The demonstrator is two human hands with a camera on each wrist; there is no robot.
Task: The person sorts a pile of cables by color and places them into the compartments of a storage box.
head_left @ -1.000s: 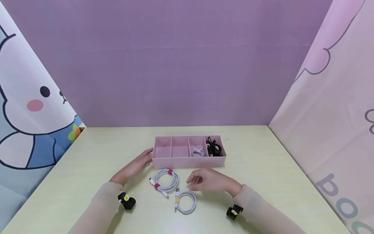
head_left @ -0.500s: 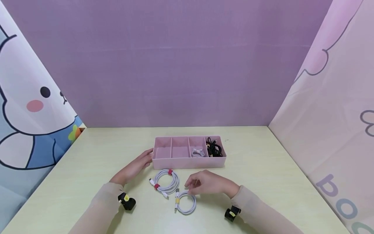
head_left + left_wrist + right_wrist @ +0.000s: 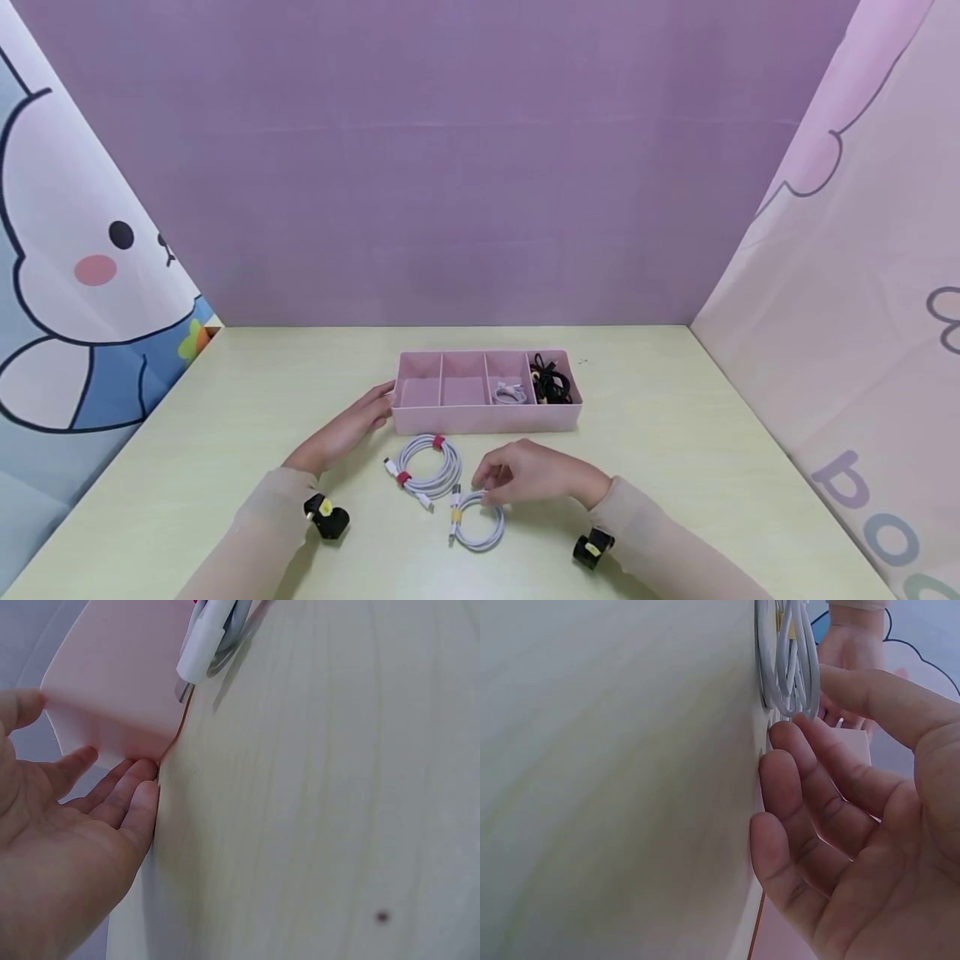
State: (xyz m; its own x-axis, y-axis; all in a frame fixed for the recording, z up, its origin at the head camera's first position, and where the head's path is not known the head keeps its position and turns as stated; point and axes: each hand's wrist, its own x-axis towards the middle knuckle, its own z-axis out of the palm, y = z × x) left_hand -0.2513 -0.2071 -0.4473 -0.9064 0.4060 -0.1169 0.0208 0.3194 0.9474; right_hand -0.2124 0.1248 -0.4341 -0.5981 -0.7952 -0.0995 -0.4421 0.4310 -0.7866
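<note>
My left hand [image 3: 341,433] rests with extended fingers against the left end of a pink divided box [image 3: 486,419]; the left wrist view has its fingertips at the box's lower corner. My right hand [image 3: 536,471], fingers loosely bent, is at the upper right edge of a small coiled white cable [image 3: 491,542] with a yellow tie. In the right wrist view, the thumb and index finger [image 3: 840,754] are right at the loops, with a gap between their tips. A larger coiled white cable [image 3: 452,475] with red ties lies between the hands, before the box.
In the box's rightmost compartment are black cables [image 3: 553,387]. A small white cable [image 3: 510,393] lies in the compartment beside it. The pale wooden table [image 3: 660,417] ends at a purple backdrop [image 3: 465,208], with printed cloths on both sides.
My right hand has moved slightly left and toward me, reaching the edge of the small coil. The left hand stays at the box. The cables and the box have not moved.
</note>
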